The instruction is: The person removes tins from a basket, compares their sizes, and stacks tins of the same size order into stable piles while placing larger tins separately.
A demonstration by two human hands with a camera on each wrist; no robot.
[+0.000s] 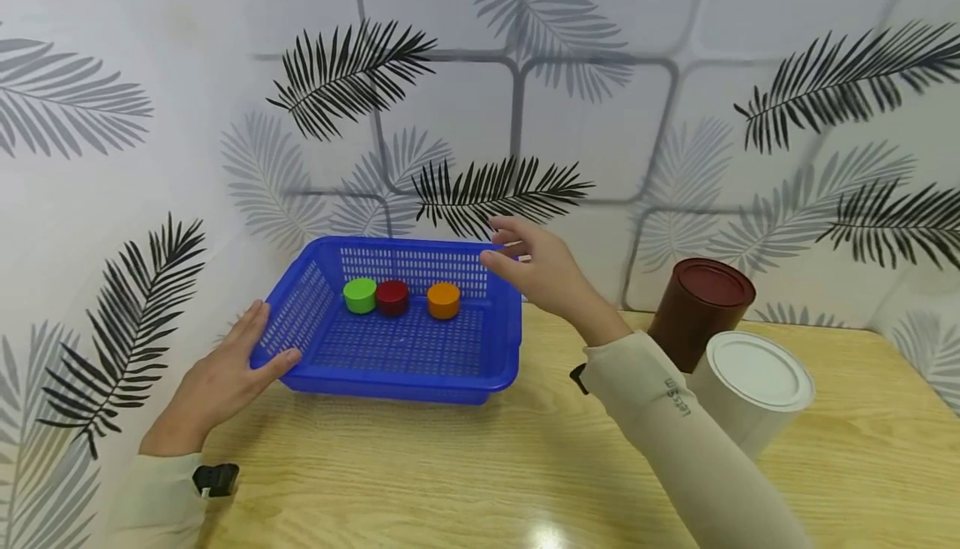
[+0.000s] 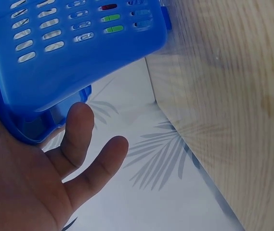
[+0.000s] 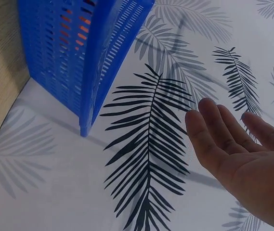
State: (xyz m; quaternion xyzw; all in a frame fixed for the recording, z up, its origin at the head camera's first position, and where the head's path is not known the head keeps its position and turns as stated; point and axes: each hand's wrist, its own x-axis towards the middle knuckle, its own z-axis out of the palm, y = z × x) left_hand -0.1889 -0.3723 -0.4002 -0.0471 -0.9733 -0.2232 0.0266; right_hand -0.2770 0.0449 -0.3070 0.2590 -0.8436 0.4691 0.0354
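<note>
A blue plastic basket [image 1: 405, 382] with slotted walls stands on the wooden table, and in it are a light green round piece [image 1: 360, 296], a dark red one [image 1: 392, 299] and an orange one [image 1: 443, 302]. My left hand [image 1: 225, 370] rests at the basket's front left corner, thumb spread from the fingers; in the left wrist view its two visible fingers [image 2: 100, 163] extend loosely past the blue wall. Near the back right corner, my right hand [image 1: 543, 270] is raised with fingers loosely bent. The right wrist view shows it apart from the basket, holding nothing.
To the right, a brown can [image 1: 693, 316] and a white can [image 1: 750, 386] stand on the table [image 1: 420, 474], close by my right forearm. A leaf-patterned wall [image 1: 465, 141] rises behind the table and along its left side.
</note>
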